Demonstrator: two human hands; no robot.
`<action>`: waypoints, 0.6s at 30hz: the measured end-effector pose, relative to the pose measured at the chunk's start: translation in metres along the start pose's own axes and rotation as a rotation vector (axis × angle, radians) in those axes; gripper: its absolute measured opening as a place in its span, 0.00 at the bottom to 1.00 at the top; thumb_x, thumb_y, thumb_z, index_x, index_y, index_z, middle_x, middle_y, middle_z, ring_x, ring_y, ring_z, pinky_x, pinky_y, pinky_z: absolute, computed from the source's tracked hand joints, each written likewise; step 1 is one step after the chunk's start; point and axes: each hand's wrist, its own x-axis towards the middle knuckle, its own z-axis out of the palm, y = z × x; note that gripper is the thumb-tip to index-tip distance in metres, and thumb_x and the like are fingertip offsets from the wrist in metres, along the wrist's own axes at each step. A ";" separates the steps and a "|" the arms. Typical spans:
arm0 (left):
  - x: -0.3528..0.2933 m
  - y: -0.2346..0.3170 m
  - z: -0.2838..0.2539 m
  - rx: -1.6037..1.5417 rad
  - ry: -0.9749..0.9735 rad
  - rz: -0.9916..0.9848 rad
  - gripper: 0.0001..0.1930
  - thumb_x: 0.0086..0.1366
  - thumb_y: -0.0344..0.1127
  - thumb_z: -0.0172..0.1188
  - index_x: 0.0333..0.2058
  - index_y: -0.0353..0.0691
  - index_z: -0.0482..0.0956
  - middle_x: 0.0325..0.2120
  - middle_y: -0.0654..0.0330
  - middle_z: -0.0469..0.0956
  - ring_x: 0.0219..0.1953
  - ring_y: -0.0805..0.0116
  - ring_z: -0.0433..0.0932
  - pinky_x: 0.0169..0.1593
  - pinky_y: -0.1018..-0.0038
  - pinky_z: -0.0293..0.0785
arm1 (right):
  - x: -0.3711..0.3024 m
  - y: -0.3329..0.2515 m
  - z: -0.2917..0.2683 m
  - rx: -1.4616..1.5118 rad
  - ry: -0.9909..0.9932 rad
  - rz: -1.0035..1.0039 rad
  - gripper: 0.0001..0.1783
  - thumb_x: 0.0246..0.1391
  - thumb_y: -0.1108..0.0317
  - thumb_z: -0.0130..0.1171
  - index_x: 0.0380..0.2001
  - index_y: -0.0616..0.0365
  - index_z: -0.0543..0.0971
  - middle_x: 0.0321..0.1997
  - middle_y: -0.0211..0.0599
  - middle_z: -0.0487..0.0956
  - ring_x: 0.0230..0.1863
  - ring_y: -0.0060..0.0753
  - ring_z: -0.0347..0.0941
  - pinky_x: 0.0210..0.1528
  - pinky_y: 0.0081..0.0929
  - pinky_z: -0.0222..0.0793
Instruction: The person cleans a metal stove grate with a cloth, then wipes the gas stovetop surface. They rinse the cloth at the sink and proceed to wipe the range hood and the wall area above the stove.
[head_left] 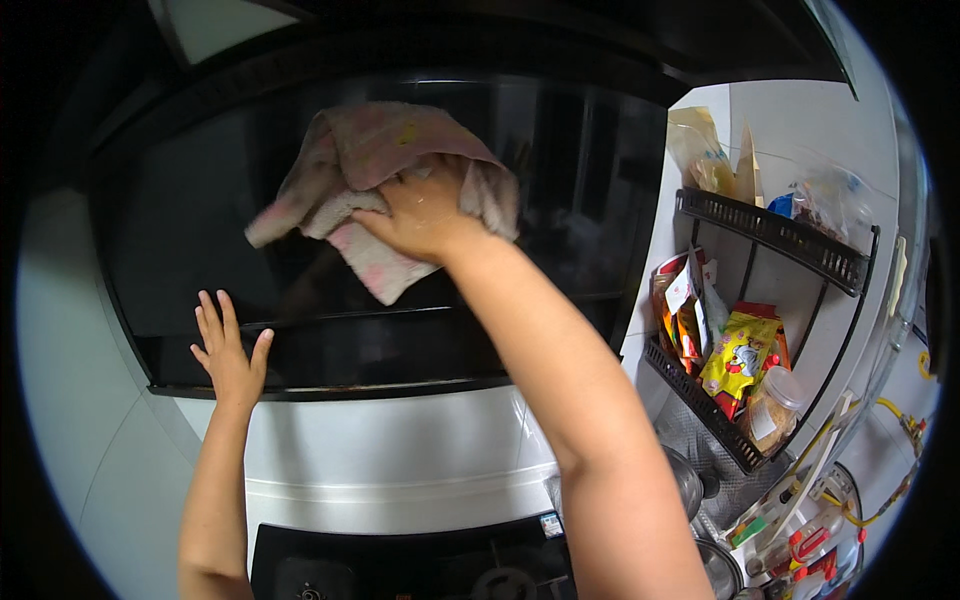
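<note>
A pinkish-grey cloth (350,150) with pink and yellow patches lies bunched against the glossy black front of a range hood (580,210). My right hand (430,215) presses it there, with the fingers partly tucked under a fold of it. The cloth's left corner is slightly blurred. Lower down on the left, my left hand (232,355) rests with its fingers spread on the hood's lower part, near the bottom edge, and holds nothing.
To the right stands a black two-tier rack (770,235) with food packets, a yellow bag (740,350) and a lidded jar (775,405). Below is a black gas stove (420,560). Pots and several bottles (820,540) crowd the lower right, near a yellow hose (870,520).
</note>
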 end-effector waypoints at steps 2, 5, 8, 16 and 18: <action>-0.002 0.000 0.002 -0.002 -0.007 -0.007 0.42 0.61 0.46 0.60 0.68 0.50 0.46 0.70 0.55 0.37 0.71 0.50 0.39 0.61 0.33 0.39 | 0.002 0.032 -0.015 0.051 -0.061 -0.027 0.29 0.50 0.49 0.51 0.50 0.57 0.74 0.54 0.49 0.71 0.60 0.52 0.61 0.64 0.51 0.49; 0.000 0.000 -0.002 0.006 -0.028 -0.005 0.42 0.61 0.45 0.60 0.68 0.50 0.46 0.70 0.55 0.37 0.71 0.49 0.39 0.61 0.33 0.38 | -0.013 0.095 -0.051 -0.103 -0.088 0.085 0.30 0.50 0.47 0.50 0.48 0.59 0.75 0.53 0.52 0.72 0.59 0.53 0.61 0.63 0.52 0.50; -0.001 -0.006 -0.011 0.013 -0.055 0.006 0.43 0.60 0.44 0.60 0.68 0.49 0.45 0.70 0.55 0.36 0.71 0.49 0.38 0.61 0.33 0.38 | -0.036 0.133 -0.093 -0.322 -0.241 0.355 0.34 0.50 0.44 0.49 0.51 0.60 0.73 0.53 0.57 0.72 0.56 0.58 0.65 0.60 0.55 0.53; -0.001 -0.005 -0.015 -0.008 -0.106 0.027 0.45 0.58 0.42 0.63 0.68 0.49 0.45 0.70 0.55 0.35 0.71 0.49 0.37 0.61 0.33 0.39 | -0.064 0.161 -0.101 -0.350 0.407 0.542 0.44 0.49 0.44 0.55 0.65 0.55 0.56 0.67 0.53 0.58 0.68 0.55 0.52 0.68 0.43 0.48; -0.002 -0.006 -0.016 -0.011 -0.100 0.038 0.45 0.57 0.42 0.63 0.68 0.49 0.46 0.70 0.54 0.35 0.71 0.50 0.37 0.62 0.33 0.39 | -0.067 0.170 -0.087 -0.225 0.600 0.605 0.39 0.52 0.47 0.55 0.63 0.55 0.61 0.64 0.54 0.63 0.66 0.58 0.55 0.67 0.44 0.49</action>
